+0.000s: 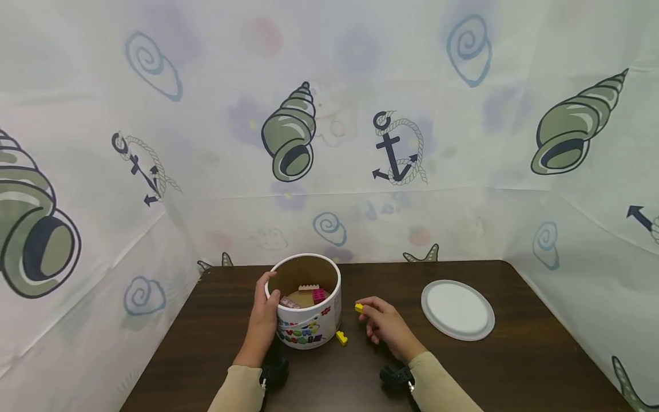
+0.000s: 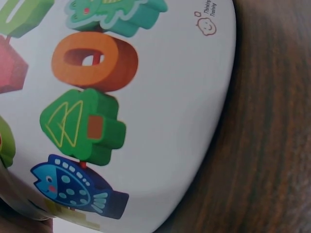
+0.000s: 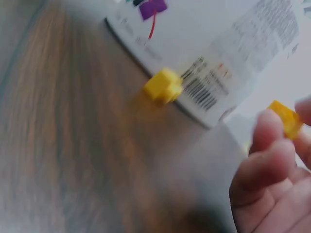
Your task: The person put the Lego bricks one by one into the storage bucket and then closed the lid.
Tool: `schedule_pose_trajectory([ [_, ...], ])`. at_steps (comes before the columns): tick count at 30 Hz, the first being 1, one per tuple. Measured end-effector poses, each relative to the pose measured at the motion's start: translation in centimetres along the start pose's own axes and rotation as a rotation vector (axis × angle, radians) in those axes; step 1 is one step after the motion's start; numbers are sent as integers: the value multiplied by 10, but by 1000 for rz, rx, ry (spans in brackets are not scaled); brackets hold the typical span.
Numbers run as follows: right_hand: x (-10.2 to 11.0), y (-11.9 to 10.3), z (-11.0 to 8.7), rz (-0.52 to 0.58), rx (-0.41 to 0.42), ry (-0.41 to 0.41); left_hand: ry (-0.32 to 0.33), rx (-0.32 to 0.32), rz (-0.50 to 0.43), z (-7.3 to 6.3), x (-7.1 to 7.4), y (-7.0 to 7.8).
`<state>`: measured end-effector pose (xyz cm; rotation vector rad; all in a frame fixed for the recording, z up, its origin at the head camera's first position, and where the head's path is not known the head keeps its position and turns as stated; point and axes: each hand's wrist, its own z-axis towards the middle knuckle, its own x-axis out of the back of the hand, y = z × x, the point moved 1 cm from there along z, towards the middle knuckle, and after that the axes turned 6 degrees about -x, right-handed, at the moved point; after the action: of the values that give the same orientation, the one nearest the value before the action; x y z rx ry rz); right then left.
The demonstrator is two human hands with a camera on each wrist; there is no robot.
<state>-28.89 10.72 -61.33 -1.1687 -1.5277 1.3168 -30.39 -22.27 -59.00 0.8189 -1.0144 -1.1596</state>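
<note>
A white round tub (image 1: 309, 327) with colourful printed pictures stands on the table, its top uncovered. My left hand (image 1: 264, 315) grips its left side, thumb at the rim. Inside lie several toy bricks, among them a magenta brick (image 1: 318, 296), a pale pink brick (image 1: 290, 303) and a cream brick (image 1: 309, 287). To the right of the tub, my right hand (image 1: 387, 325) pinches a small yellow brick (image 3: 286, 118) between thumb and fingertips. Another yellow brick (image 3: 164, 86) lies on the table close by the tub's base.
A round white lid (image 1: 457, 310) lies flat on the dark wooden table (image 1: 520, 366) to the right. Behind the table hangs a white cloth (image 1: 350, 57) printed with shells and anchors. Both wrists wear black camera mounts (image 1: 396, 377).
</note>
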Motion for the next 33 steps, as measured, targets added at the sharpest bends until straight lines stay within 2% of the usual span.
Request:
schedule_pose_trajectory([
  [3, -1, -13, -5, 91, 10, 37, 3, -11, -3, -2, -1, -2],
  [8, -5, -57, -11, 240, 55, 47, 10, -15, 1, -4, -2, -4],
  [14, -20, -112, -7, 312, 64, -16, 21, -12, 20, -4, -4, -2],
  [19, -41, -145, -7, 356, 58, -96, 26, -5, 21, -2, -4, -1],
  [22, -56, -153, -4, 405, 55, -158, 18, 0, 22, -1, -5, 1],
  [25, -70, -150, 0, 425, 35, -184, 12, 16, 17, -4, -4, 3],
  [28, -80, -142, 6, 399, 5, -156, 9, 20, 21, -5, -3, 4],
  [33, -86, -137, 10, 290, -13, -111, 8, 14, 33, -5, -3, 4],
])
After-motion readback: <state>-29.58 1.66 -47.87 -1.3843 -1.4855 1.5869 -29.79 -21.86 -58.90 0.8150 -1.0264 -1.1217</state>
